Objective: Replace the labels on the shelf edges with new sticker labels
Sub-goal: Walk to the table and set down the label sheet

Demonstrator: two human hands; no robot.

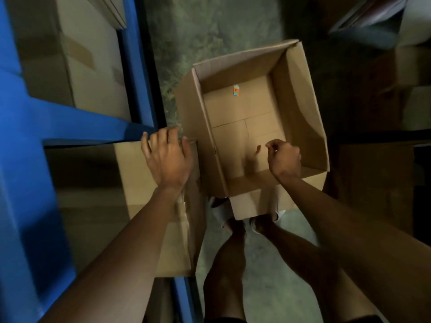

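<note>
Head view: open cardboard box [300, 108] on the floor holds one small orange-and-white scrap [236, 90], probably a peeled label. Over the box, right hand [283, 157] fingers curl nearly shut; contents unclear. Beside the box, left hand [168, 155] lies spread on a shelved carton [130, 173]. No shelf-edge labels show; progress can't be judged.

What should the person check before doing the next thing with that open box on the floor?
1. Open box upright, flaps open: ok.
2. Scrap lying inside the box, at its far end: ok.
3. Right hand over the box, fingers curled; whether it pinches anything: cannot tell.
4. Left hand flat on the shelf carton, holding nothing: ok.
5. New sticker labels within reach: cannot tell, none show.
6. Feet right against the box's near flap, so mind tripping: not ok.
</note>
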